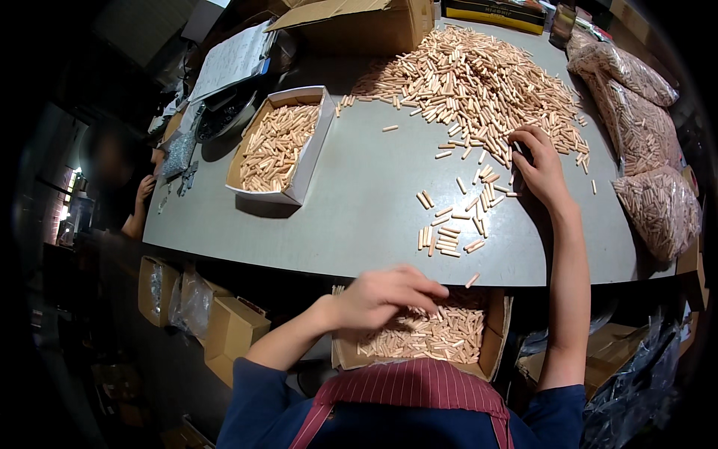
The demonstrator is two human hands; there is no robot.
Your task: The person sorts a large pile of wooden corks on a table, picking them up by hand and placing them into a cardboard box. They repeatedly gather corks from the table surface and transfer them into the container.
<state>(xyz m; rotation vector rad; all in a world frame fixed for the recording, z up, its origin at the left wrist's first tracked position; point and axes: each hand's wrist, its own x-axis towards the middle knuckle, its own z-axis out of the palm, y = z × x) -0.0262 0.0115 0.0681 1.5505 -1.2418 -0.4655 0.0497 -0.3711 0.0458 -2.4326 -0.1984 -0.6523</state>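
Lettered black-yellow box (493, 15) beyond dowels (486, 86)

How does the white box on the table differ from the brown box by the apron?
The white box sits on the table; the brown box is off it, at its near edge. The white box has no hand over it; the left hand is over the brown box. Both are open and hold wooden dowels.

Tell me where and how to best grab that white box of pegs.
Probably grip the white box by both long walls, from left and right together: they're straight and upright, and a level lift should keep its loose pegs inside.
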